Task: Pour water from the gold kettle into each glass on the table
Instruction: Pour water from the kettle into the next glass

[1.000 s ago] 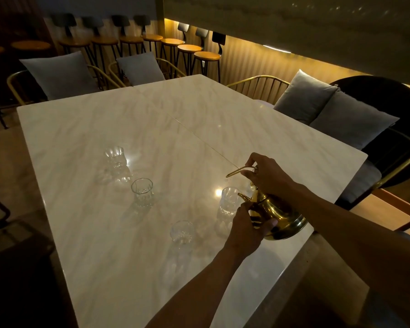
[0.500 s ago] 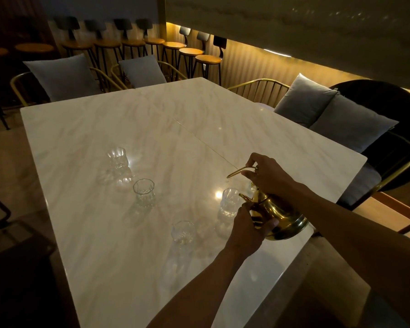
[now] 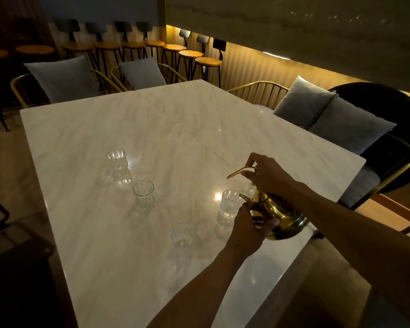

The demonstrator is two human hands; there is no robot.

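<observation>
A gold kettle [image 3: 282,216] is tilted over the marble table [image 3: 104,233], its short spout at the rim of a clear glass [image 3: 229,203]. My right hand [image 3: 268,174] grips the kettle's thin arched handle from above. My left hand [image 3: 249,227] holds the kettle's front belly just under the spout. Three more clear glasses stand to the left: one nearest me [image 3: 182,234], one in the middle [image 3: 143,194], one farthest [image 3: 117,159]. Another glass [image 3: 251,189] peeks out behind the kettle, mostly hidden. No stream of water is visible.
Chairs with grey cushions [image 3: 327,114] line the right side, and two more cushioned chairs [image 3: 64,79] stand at the far end. A row of bar stools [image 3: 189,55] runs along the back wall. The table's near right edge [image 3: 301,252] lies just below the kettle.
The kettle and both hands stay almost in place beside the same glass. The view has shifted slightly; the glasses have not moved.
</observation>
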